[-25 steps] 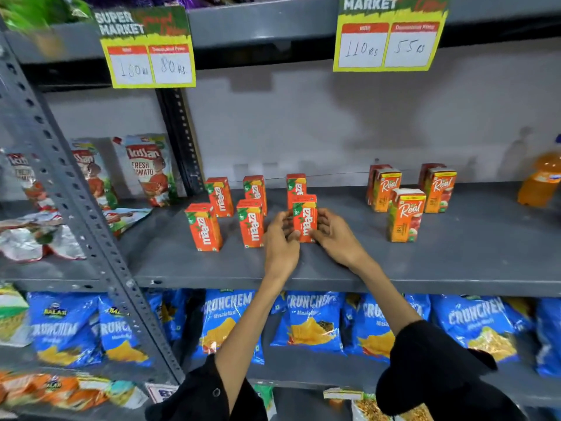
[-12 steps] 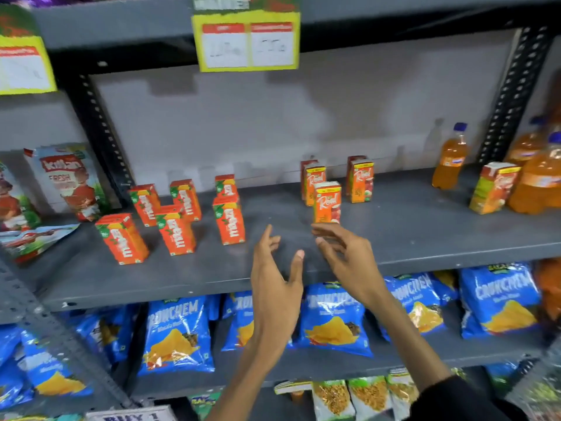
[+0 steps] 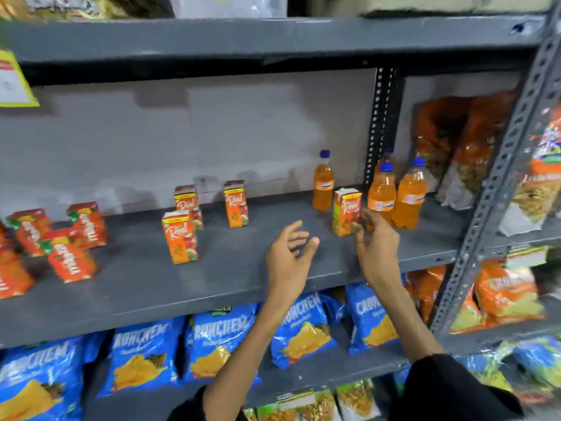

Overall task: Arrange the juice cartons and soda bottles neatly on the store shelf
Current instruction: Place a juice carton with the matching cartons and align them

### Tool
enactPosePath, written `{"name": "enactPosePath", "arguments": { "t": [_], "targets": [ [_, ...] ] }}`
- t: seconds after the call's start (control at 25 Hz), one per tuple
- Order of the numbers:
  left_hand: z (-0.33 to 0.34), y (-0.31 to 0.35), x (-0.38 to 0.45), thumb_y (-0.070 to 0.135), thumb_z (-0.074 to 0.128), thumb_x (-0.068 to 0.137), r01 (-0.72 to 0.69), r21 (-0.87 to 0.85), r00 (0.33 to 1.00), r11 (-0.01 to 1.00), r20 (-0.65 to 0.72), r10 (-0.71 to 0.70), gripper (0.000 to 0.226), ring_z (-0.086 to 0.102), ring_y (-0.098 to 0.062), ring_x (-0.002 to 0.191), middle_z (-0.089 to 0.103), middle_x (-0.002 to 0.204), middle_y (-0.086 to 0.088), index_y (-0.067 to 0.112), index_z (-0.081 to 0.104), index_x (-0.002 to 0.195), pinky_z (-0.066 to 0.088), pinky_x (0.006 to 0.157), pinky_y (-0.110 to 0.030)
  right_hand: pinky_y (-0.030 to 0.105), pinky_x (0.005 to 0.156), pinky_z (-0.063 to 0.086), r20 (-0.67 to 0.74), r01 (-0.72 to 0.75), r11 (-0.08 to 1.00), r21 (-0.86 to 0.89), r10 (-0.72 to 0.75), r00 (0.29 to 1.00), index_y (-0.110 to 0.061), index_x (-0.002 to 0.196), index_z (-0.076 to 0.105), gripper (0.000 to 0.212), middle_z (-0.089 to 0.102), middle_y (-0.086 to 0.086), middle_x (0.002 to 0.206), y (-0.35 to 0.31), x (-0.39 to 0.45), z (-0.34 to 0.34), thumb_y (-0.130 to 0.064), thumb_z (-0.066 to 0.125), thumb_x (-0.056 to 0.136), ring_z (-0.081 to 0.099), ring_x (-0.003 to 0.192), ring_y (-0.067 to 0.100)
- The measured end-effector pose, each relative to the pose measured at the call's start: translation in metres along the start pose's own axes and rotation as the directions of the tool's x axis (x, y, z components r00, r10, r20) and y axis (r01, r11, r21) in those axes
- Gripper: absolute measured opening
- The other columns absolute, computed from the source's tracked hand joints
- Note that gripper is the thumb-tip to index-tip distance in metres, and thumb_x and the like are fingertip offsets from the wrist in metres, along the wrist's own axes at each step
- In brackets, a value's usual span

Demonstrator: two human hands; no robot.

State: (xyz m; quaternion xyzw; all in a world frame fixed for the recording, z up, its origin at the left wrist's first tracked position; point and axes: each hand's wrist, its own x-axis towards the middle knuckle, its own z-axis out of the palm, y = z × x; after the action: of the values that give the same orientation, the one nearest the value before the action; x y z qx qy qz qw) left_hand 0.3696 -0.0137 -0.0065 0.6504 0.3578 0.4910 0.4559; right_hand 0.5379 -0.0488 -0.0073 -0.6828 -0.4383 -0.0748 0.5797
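On the grey shelf [image 3: 212, 287], several red-orange Maaza cartons [image 3: 71, 256] stand at the far left. Three Real juice cartons [image 3: 180, 237] stand in the middle. A fourth Real carton [image 3: 346, 211] stands alone to the right among several orange soda bottles with blue caps [image 3: 408, 197]; one bottle [image 3: 323, 185] stands apart behind it. My right hand [image 3: 375, 241] is just in front of that lone carton, fingers curled and nearly touching it, holding nothing. My left hand [image 3: 290, 253] hovers open over the shelf, left of the carton.
Blue Crunchem snack bags [image 3: 303, 329] fill the shelf below. Orange snack packs [image 3: 461, 147] stand behind the perforated upright post [image 3: 498, 183] on the right. A yellow price tag [image 3: 12, 83] hangs at upper left. The shelf above sits low overhead.
Both hands left the Maaza cartons and moved right along the shelf; the view swung right with them. My right hand now reaches the lone Real carton beside the bottles.
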Motion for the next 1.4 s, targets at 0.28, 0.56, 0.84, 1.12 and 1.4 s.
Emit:
{"name": "enactPosePath", "arguments": {
  "t": [0.28,0.56,0.84,1.12,1.4],
  "targets": [
    [0.069,0.0,0.056,0.009,0.077,0.086,0.091,0.149,0.992,0.985,0.072,-0.102,0.064,0.059,-0.014,0.118,0.061,0.126,0.0,0.012,0.049,0.142,0.049,0.106,-0.032,0.019,0.08,0.046,0.305,-0.06,0.998,-0.017,0.062,0.95,0.001,0.111,0.058,0.03,0.066,0.014,0.099,0.015,0.029,0.002,0.013,0.053,0.084,0.063,0.095,0.031],
    [0.081,-0.003,0.079,0.004,0.075,0.087,0.092,0.186,0.987,0.978,0.116,-0.115,0.053,0.066,-0.023,0.112,0.067,0.128,-0.013,0.008,0.052,0.135,0.057,0.097,-0.037,0.031,0.094,0.045,0.427,-0.164,0.986,0.042,0.13,0.895,-0.003,0.125,0.053,0.033,0.065,0.016,0.123,0.021,0.043,0.006,0.002,0.052,0.093,0.06,0.117,0.029],
    [0.03,-0.012,0.064,0.0,0.069,0.09,0.054,0.139,0.997,0.989,0.039,-0.06,0.048,0.066,-0.024,0.119,0.069,0.127,-0.013,0.01,0.055,0.135,0.056,0.102,-0.041,0.036,0.1,0.051,0.489,-0.123,0.979,0.162,0.029,0.872,-0.008,0.13,0.056,0.04,0.068,0.008,0.122,0.003,0.027,0.027,0.003,0.057,0.092,0.063,0.115,0.017],
    [-0.08,-0.016,0.042,-0.005,0.067,0.09,0.026,0.136,0.994,0.99,-0.109,-0.011,0.049,0.068,-0.014,0.105,0.071,0.115,-0.004,0.009,0.056,0.136,0.056,0.093,-0.025,0.012,0.083,0.053,0.583,-0.153,0.939,0.309,-0.06,0.81,-0.007,0.129,0.056,0.044,0.068,0.001,0.109,-0.065,-0.017,0.091,0.008,0.06,0.088,0.064,0.098,0.001],
    [-0.135,-0.025,0.035,-0.005,0.066,0.09,0.072,0.158,0.991,0.985,-0.127,-0.052,0.047,0.065,-0.002,0.098,0.07,0.116,-0.003,0.008,0.056,0.134,0.055,0.088,-0.014,0.034,0.095,0.055,0.577,-0.115,0.954,0.277,-0.069,0.814,-0.007,0.131,0.054,0.044,0.071,0.008,0.115,-0.096,-0.051,0.135,0.006,0.058,0.089,0.067,0.109,0.017]
  ]
}}
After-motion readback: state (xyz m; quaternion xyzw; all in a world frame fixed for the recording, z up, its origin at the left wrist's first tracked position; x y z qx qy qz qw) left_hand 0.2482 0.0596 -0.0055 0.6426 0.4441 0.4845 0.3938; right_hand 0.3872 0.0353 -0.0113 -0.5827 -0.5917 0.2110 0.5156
